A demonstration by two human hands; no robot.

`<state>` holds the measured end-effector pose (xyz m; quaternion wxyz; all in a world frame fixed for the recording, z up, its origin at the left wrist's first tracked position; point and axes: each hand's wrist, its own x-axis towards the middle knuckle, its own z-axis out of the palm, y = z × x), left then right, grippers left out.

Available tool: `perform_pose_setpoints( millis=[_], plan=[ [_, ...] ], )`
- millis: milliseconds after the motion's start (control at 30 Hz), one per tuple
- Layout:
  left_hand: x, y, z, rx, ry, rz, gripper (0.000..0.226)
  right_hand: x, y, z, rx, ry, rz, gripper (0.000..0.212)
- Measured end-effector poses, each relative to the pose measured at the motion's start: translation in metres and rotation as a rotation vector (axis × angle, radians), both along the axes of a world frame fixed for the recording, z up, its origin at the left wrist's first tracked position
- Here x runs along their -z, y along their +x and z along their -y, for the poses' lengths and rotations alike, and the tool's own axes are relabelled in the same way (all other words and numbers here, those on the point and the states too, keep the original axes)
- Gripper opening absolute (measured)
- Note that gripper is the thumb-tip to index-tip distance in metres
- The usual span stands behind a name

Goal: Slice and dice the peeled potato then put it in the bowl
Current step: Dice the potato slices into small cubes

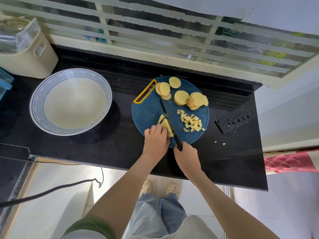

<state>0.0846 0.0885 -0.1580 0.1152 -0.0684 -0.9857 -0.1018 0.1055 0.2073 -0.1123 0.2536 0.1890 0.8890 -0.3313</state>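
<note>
Potato strips, head view: on round blue cutting board, pinned under the curled fingers of left hand. Right hand grips black knife, blade across the strips. Round slices at board's far side; diced pieces right of blade. Bowl stands left on dark surface, apart from board.

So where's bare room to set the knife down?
Bare counter between bowl and cutting board, and on the near side of the knife sheath, bar stray potato bits. Crowded: the board's far side with slices, right side with dice.
</note>
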Motion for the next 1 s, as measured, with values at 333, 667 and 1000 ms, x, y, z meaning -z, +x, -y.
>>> perform_pose_setpoints(
  millis=[333, 667, 1000],
  plan=[
    [0.000, -0.003, 0.004, 0.057, 0.059, 0.052, 0.026, 0.006, -0.002, 0.002, -0.033, 0.030, 0.041, 0.015],
    [0.000, -0.004, 0.004, 0.088, 0.111, 0.118, 0.024, 0.011, -0.009, -0.001, -0.061, 0.082, 0.131, 0.017],
    [0.005, -0.010, 0.013, -0.004, 0.242, 0.180, 0.038, 0.017, -0.015, -0.005, -0.079, 0.106, 0.157, 0.021]
  ],
)
